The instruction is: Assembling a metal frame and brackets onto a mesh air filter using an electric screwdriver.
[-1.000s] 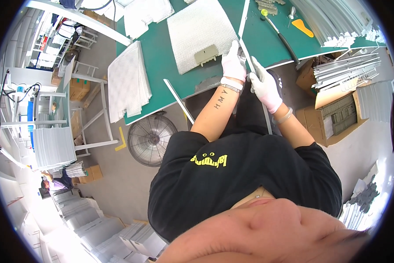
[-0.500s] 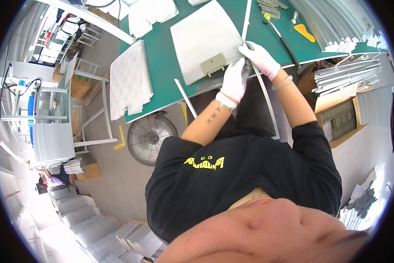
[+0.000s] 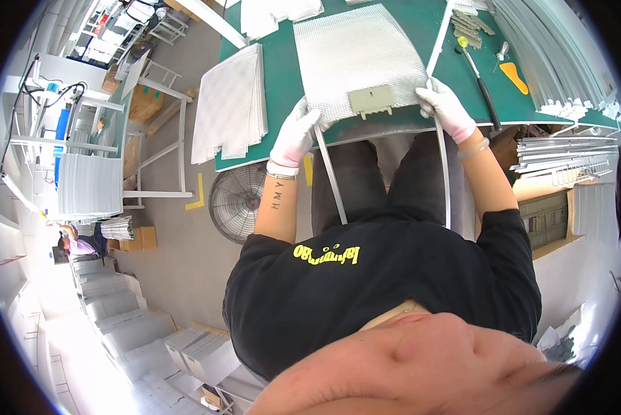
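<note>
A white mesh sheet [image 3: 355, 52] lies before me on the green table, its near edge level with my hands. On that edge sits a grey-green plastic plate [image 3: 371, 100] with small tabs. My left hand [image 3: 294, 133], in a white glove, is closed at the sheet's near left corner, round the upper end of a thin white strip [image 3: 331, 176] that slants down to my lap. Gloved too, my right hand [image 3: 449, 111] pinches another long white strip [image 3: 443, 173] beside the sheet's right edge; it extends both above and below the hand. My fingertips are partly hidden.
More mesh sheets [image 3: 231, 104] are stacked at the left. A black-handled tool [image 3: 485, 93], an orange scraper [image 3: 514, 77] and grey-green pieces [image 3: 468, 31] lie right. Beyond are long white profiles [image 3: 542, 62]. A floor fan [image 3: 238, 200] stands left below the table; an open carton [image 3: 549, 214] is at right.
My hands were together near the sheet's right corner. The left hand has moved away to the left corner and now grips the left strip. My view has shifted a little.
</note>
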### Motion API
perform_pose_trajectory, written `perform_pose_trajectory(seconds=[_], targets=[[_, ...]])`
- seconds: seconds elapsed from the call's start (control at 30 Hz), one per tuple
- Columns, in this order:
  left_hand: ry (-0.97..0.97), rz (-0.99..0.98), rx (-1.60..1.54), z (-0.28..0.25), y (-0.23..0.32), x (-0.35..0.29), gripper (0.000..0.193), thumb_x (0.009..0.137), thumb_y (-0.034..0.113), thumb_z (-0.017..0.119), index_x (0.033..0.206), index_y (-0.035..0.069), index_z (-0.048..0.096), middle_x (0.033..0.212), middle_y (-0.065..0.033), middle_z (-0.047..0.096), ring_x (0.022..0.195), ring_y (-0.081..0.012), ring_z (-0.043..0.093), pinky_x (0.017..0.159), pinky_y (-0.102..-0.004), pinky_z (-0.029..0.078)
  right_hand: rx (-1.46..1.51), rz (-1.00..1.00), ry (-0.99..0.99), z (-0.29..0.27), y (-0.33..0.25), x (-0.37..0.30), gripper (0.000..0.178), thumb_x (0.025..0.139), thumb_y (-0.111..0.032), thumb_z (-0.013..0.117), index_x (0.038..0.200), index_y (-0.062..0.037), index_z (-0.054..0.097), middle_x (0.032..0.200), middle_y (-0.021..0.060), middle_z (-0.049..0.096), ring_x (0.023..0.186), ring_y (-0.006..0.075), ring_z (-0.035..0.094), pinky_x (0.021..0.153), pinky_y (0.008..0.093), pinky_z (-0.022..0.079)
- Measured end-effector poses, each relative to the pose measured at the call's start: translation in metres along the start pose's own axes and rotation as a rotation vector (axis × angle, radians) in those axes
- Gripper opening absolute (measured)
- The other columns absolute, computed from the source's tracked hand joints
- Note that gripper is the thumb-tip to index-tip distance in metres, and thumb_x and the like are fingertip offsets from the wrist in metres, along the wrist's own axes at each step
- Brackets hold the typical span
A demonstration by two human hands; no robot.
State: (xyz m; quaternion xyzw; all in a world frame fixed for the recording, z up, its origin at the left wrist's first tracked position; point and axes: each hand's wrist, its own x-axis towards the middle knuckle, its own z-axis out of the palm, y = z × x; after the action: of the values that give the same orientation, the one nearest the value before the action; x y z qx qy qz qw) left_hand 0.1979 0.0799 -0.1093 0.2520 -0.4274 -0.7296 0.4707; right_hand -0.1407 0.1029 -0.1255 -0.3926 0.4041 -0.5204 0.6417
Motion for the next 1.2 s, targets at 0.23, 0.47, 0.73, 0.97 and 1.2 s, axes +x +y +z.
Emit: perform_pose_trajectory(seconds=[0.23, 0.47, 0.73, 0.97, 1.2], targets=[[0.177, 0.169, 0.357, 0.042, 0.019, -0.024, 0.061, 0.095, -0.002, 0.056, 0.150, -0.008, 0.031, 0.142, -0.0169, 0.051, 0.123, -0.0205, 0.057, 0.100, -0.0362, 0.051, -0.051, -0.150, -0.038, 0.016, -0.035, -0.038, 0.039, 0.099, -0.017, 0.060, 0.132, -0.0011, 0.047, 0.077, -0.0035, 0.045, 0.060, 0.0063, 0.040, 0.059, 0.0240, 0.041], [0.244, 0.500, 0.664, 0.046, 0.034, -0.085, 0.074, 0.093, 0.006, 0.062, 0.156, 0.001, 0.025, 0.162, -0.0187, 0.023, 0.146, -0.0265, 0.029, 0.119, -0.0420, 0.024, -0.179, -0.266, -0.095, 0.038, -0.053, -0.055, 0.037, 0.098, -0.016, 0.061, 0.128, 0.0029, 0.049, 0.088, 0.0043, 0.062, 0.075, 0.0117, 0.060, 0.073, 0.0274, 0.052], [0.312, 0.580, 0.190, 0.062, 0.076, -0.099, 0.062, 0.101, 0.033, 0.057, 0.147, -0.003, 0.035, 0.141, -0.0146, 0.051, 0.125, -0.0225, 0.052, 0.108, -0.0364, 0.039, -0.493, -0.558, -0.209, 0.100, -0.104, -0.050, 0.045, 0.092, -0.010, 0.066, 0.131, 0.0066, 0.049, 0.078, 0.0001, 0.057, 0.070, 0.0062, 0.050, 0.062, 0.0256, 0.044], [0.273, 0.711, 0.518, 0.052, 0.135, -0.009, 0.035, 0.104, 0.030, 0.054, 0.120, -0.001, 0.057, 0.096, -0.0019, 0.060, 0.081, -0.0061, 0.054, 0.067, -0.0233, 0.043, -0.480, -0.803, 0.198, 0.110, -0.154, -0.008, 0.028, 0.091, -0.023, 0.075, 0.080, -0.0035, 0.058, 0.061, -0.0070, 0.046, 0.057, 0.0031, 0.039, 0.050, 0.0232, 0.035], [0.396, 0.905, 0.609, 0.072, 0.123, 0.049, 0.004, 0.089, 0.001, 0.066, 0.093, 0.001, 0.066, 0.079, 0.0029, 0.059, 0.068, -0.0041, 0.047, 0.062, -0.0202, 0.039, -0.501, -0.897, 0.499, 0.101, -0.137, 0.012, 0.025, 0.087, -0.017, 0.078, 0.080, -0.0028, 0.058, 0.058, -0.0047, 0.046, 0.056, 0.0028, 0.040, 0.049, 0.0233, 0.036]])
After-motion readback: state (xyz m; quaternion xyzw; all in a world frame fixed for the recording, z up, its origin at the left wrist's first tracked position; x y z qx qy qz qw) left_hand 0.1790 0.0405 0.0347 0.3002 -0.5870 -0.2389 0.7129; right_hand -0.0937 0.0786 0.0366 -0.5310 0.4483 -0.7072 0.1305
